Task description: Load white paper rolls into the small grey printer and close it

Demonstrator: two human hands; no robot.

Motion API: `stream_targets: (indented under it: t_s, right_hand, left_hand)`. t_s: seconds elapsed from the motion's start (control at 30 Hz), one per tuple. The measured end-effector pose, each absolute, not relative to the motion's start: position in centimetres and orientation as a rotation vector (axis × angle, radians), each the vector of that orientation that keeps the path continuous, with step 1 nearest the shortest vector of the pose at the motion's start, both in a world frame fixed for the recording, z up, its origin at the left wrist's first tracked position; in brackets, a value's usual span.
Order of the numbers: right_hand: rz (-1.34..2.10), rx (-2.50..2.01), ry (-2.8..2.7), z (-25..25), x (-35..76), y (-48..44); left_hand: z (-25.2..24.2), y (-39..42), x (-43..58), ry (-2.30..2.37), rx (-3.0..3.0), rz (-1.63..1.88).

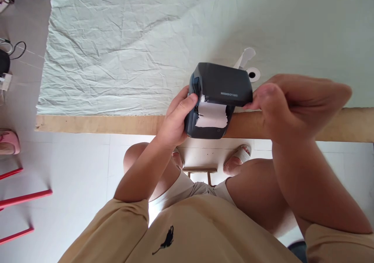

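A dark grey label printer (226, 82) is held over the table's front edge, its lid raised and white paper (212, 115) showing inside. My left hand (178, 117) grips the printer's left side, thumb on the rim by the opening. At the lid's right corner, my right hand (280, 105) pinches the edge with thumb and fingers, the other fingers curled. Just behind the printer lie a small white roll with a dark core (253, 75) and a loose curled white strip (247, 55), partly hidden by the lid.
A wrinkled pale green cloth (117, 52) covers the table, whose bare wooden edge (96, 124) runs across in front of me. My legs and a small wooden stool are below. Red bars (26, 197), a pink shoe (10, 141) and cables are at the far left.
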State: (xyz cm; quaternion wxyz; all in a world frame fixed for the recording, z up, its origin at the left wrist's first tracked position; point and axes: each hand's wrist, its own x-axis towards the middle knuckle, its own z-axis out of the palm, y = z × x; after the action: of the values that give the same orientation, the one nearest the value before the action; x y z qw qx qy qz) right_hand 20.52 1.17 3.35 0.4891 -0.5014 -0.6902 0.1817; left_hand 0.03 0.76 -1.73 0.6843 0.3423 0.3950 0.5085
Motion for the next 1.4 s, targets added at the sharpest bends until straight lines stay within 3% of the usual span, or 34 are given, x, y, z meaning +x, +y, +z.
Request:
stream_targets:
  t_s: [0.3,0.57,0.87,1.07,1.23,1.33,1.4]
  right_hand:
    - [0.316,-1.006,-1.418,1.6,20.6,2.5]
    - [-0.004,-1.146,-1.84,1.7,20.0,2.2]
    - [0.432,-1.474,-2.314,4.2,21.0,1.7]
    - [0.728,-1.227,-1.934,4.7,22.8,1.4]
    - [0.875,-1.033,-1.37,0.9,27.2,6.2]
    - [0.729,-1.093,-1.018,-1.6,28.4,9.0]
    - [0.542,-1.223,-1.078,-2.6,28.4,9.5]
  left_hand:
    - [-1.5,0.8,0.3,0.954,0.727,1.161]
    - [-1.5,0.6,0.0,0.93,0.829,1.119]
    - [-0.9,0.4,-0.1,0.917,0.915,1.086]
    - [-1.3,0.3,-0.1,0.936,0.845,1.12]
    - [-1.5,0.3,0.2,0.947,0.792,1.111]
    - [-1.4,0.3,0.2,0.957,0.787,1.101]
    - [-1.3,0.4,0.1,0.947,0.78,1.092]
